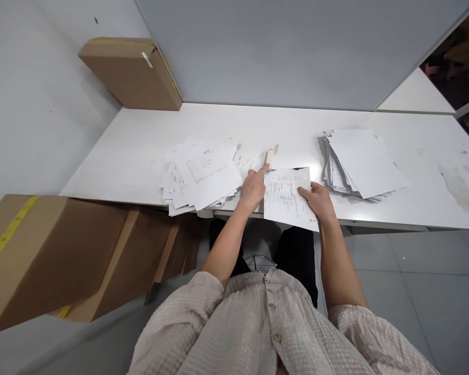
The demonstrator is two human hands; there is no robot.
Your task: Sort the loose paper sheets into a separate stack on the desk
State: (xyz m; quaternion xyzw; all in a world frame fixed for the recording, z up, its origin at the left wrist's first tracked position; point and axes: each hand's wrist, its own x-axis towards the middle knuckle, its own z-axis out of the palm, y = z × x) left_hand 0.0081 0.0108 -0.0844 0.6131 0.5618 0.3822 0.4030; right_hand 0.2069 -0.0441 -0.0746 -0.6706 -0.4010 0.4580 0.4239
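My right hand (318,202) is closed on the right edge of a sheet of paper (283,195), thumb on top. Handwriting and printed lines cover the sheet, and its near edge hangs past the table front. At the sheet's upper left corner lies a small cream-coloured object (270,157) that looks like a stapler. My left hand (253,190) is beside the sheet's left edge, its index finger stretched out to touch the near end of the cream object. Its other fingers are bent and partly hidden; I see nothing gripped in them.
A loose paper pile (203,174) lies to the left, another paper stack (365,164) to the right. The white table (418,156) meets a grey panel (297,57). A cardboard box (136,73) stands at the back left; larger cartons (82,245) sit below the table's left front.
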